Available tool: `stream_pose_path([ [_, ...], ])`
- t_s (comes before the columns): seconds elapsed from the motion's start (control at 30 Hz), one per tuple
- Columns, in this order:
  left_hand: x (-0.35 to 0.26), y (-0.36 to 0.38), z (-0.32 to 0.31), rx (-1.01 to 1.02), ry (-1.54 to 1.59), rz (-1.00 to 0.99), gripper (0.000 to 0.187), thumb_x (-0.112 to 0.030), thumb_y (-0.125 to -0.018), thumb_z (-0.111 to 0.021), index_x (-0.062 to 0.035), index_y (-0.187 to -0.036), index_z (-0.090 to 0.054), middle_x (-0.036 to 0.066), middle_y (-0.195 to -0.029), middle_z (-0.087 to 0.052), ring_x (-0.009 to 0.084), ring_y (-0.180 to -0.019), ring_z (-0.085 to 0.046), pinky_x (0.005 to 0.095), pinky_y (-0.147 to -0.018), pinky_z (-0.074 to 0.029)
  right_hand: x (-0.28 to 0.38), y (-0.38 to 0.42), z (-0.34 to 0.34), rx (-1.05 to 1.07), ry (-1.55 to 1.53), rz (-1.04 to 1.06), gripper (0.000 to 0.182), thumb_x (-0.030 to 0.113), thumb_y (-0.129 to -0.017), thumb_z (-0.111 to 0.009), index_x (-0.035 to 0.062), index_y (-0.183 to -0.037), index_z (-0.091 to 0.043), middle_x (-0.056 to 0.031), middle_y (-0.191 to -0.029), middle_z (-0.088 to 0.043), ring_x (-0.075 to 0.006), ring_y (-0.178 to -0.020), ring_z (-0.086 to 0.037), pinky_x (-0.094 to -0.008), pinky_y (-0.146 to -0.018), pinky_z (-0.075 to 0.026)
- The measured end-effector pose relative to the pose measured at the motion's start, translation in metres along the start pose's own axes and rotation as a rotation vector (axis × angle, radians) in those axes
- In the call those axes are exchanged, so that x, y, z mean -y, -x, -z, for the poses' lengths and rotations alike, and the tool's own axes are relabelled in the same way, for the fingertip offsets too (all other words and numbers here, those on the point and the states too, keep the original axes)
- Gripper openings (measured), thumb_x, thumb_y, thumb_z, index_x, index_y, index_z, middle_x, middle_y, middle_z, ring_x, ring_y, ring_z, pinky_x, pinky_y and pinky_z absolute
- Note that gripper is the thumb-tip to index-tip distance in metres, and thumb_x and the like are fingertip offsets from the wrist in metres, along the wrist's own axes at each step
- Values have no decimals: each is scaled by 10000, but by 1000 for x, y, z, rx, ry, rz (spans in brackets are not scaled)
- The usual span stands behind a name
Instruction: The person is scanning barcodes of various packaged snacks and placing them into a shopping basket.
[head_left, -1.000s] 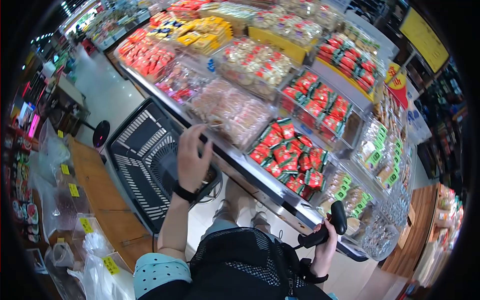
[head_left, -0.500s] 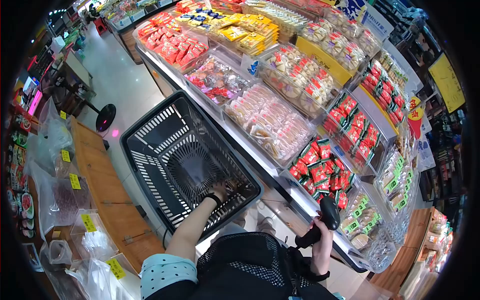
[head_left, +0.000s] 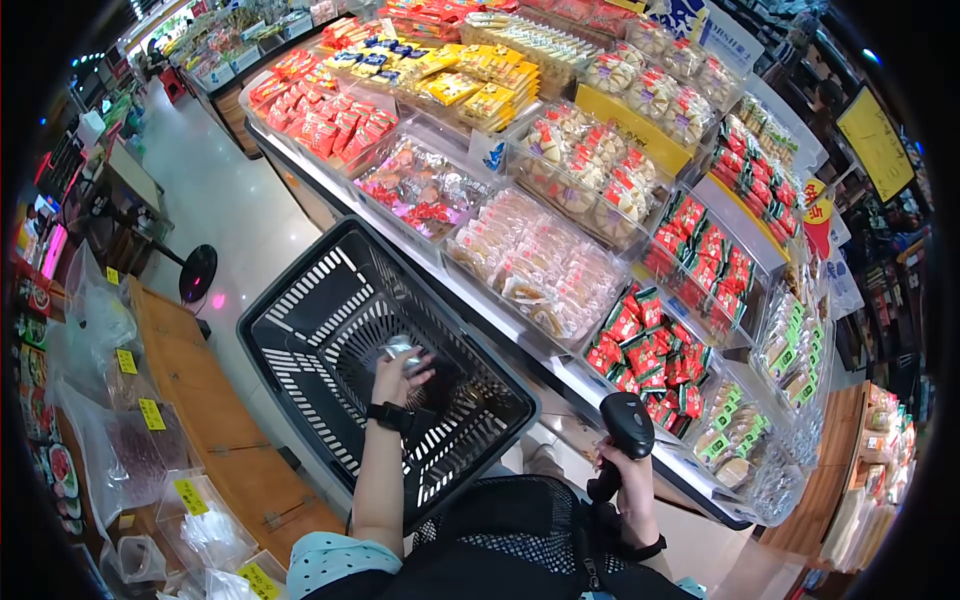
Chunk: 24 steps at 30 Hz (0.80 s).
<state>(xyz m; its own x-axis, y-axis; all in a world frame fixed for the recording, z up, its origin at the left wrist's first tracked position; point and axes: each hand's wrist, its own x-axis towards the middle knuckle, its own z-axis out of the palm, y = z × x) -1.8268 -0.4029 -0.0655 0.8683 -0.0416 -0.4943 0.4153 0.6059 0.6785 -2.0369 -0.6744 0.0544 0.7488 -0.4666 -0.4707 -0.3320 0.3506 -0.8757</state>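
Observation:
My left hand point(head_left: 402, 377) is inside the black basket point(head_left: 300, 375), its fingers spread around a small silvery item point(head_left: 400, 350) that I cannot make out clearly. A black watch sits on that wrist. On the right, my right hand point(head_left: 628, 480) is wrapped round the handle of a black handheld scanner point(head_left: 628, 425), whose rounded head points up. It is beside the edge of the snack display, near the red and green packets point(head_left: 660, 350).
Clear bins of wrapped snacks point(head_left: 540, 260) fill the slanted display from upper left to lower right. Wooden shelving point(head_left: 200, 400) with plastic bags and yellow tags stands left. A round black base point(head_left: 198, 273) rests on the aisle floor.
My left hand has risen from deep in the basket, and a silvery item now shows at its fingers. The scanner in my right hand has shifted slightly left. The view has shifted a little.

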Motion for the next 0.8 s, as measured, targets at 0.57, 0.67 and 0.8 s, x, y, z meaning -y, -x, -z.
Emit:
stream_pose_path([
  [0.57, 30, 126, -133, 540, 714, 182, 598, -159, -756, -343, -125, -1350, -277, 127, -1170, -461, 267, -1157, -397, 534, -1042, -189, 18, -2, 5, 734, 172, 68, 606, 28, -696, -720, 12, -1220, -416, -75, -1110, -545, -119, -955, -528, -272, -806, -449],
  [0.67, 46, 137, -151, 602, 620, 169, 611, -144, -731, -364, -83, -1335, -290, 101, -1148, -464, 264, -1164, -392, 530, -1036, -201, 35, 6, 10, 637, 60, -16, 359, -27, -699, -689, 23, -1017, -532, -40, -803, -586, -115, -693, -553, -268, -617, -450],
  [0.8, 71, 158, -192, 609, 461, 90, 619, -117, -706, -402, -33, -1311, -306, 67, -1107, -462, 261, -1169, -388, 527, -1034, -208, 36, 10, 54, 506, -33, -68, 212, -7, -723, -659, 0, -912, -562, -57, -774, -582, -131, -662, -555, -266, -606, -445],
])
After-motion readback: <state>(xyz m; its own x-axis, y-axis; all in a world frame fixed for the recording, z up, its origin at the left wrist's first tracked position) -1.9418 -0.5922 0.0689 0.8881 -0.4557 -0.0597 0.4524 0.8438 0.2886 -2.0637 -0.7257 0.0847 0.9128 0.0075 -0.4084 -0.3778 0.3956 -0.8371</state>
